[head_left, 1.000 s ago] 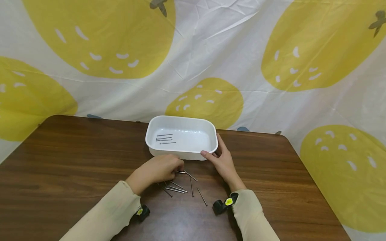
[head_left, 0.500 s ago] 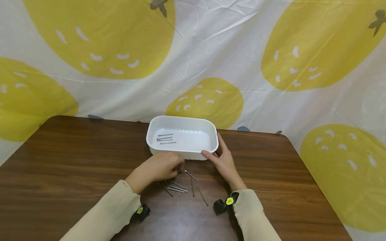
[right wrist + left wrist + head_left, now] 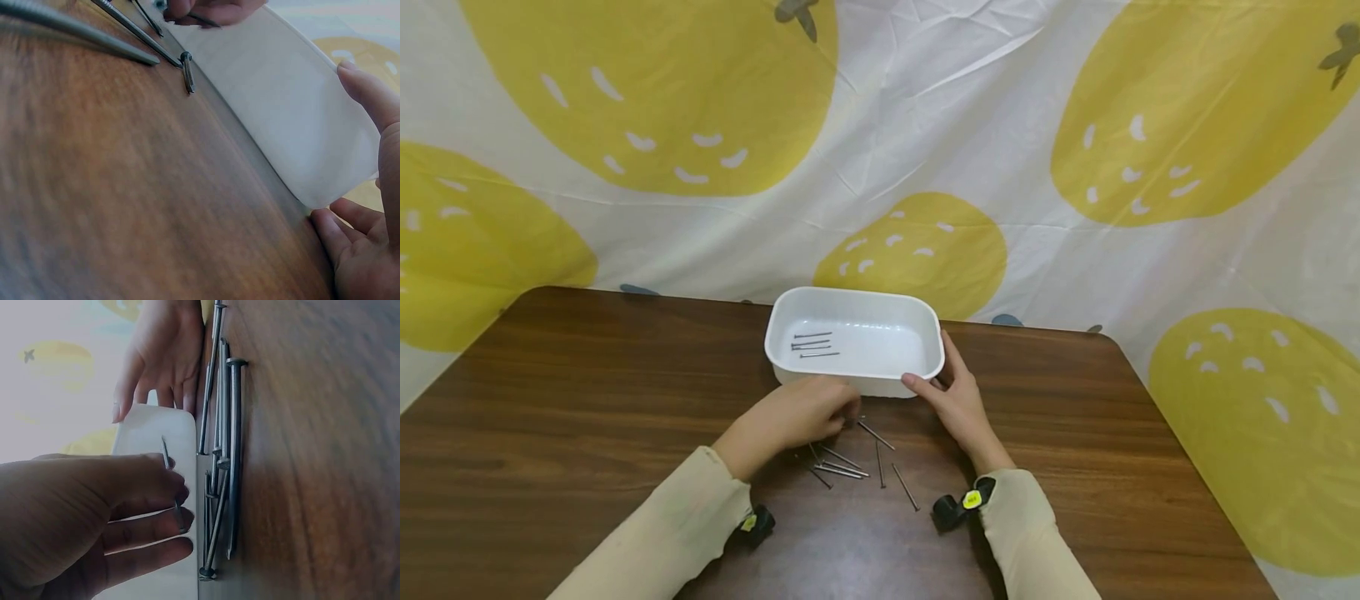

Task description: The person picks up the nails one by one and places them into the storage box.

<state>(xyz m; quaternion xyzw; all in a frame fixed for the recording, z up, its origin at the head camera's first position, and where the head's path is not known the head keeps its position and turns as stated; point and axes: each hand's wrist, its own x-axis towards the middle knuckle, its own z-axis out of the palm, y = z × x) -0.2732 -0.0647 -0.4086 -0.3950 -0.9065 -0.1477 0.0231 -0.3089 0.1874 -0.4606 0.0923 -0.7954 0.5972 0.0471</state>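
Note:
My left hand (image 3: 793, 414) is just in front of a white rectangular container (image 3: 883, 387). In the left wrist view, its thumb and index finger pinch a thin steel nail (image 3: 165, 447), with the nail's head end down by the other fingers. My right hand (image 3: 957, 408) grips the container's near right corner, thumb on the rim and fingers round the side. Several nails (image 3: 816, 347) lie side by side at the left inside the container. More loose nails (image 3: 842, 472) are scattered on the table below my left hand, some crossing each other and some partly hidden by the hand.
A brown wood-grain table (image 3: 625, 400) carries everything. Behind it hangs a white cloth (image 3: 925, 100) with yellow fruit prints, close to the container's far side. Each wrist wears a small black camera; the right one (image 3: 949, 512) sits near the loose nails.
The left hand has risen slightly, drawing the pinched nail away from the one it lay against. The right hand keeps its hold on the container, which stays in place.

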